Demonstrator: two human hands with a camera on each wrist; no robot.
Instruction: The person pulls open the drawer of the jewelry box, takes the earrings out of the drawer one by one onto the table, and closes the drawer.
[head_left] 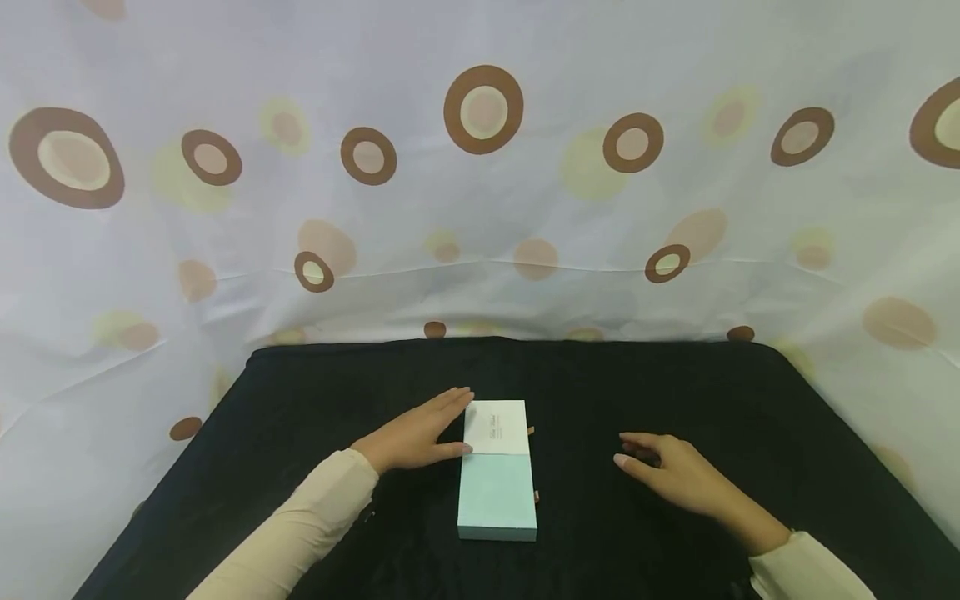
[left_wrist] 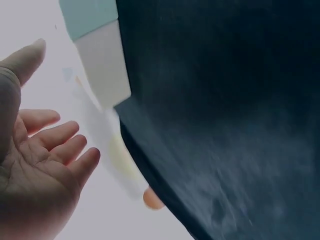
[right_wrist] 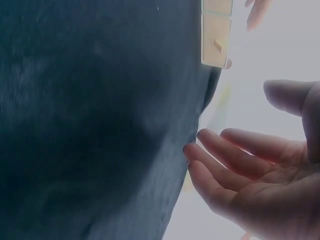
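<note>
A long box [head_left: 497, 492] with a mint-green part and a white part lies on the black cloth. Small lettering marks the white part, and two little tabs [head_left: 531, 431] stick out of its right side. My left hand [head_left: 420, 429] is at the box's left edge, its thumb and fingertips right by the white part. To the right, apart from the box, my right hand [head_left: 678, 475] hovers with loosely bent fingers and nothing in it. In the right wrist view the box's side [right_wrist: 215, 40] shows with a tab on it.
The black cloth [head_left: 337, 383] covers the table. Behind and around it hangs a white curtain [head_left: 420, 208] with brown and yellow circles, meeting the table's far edge.
</note>
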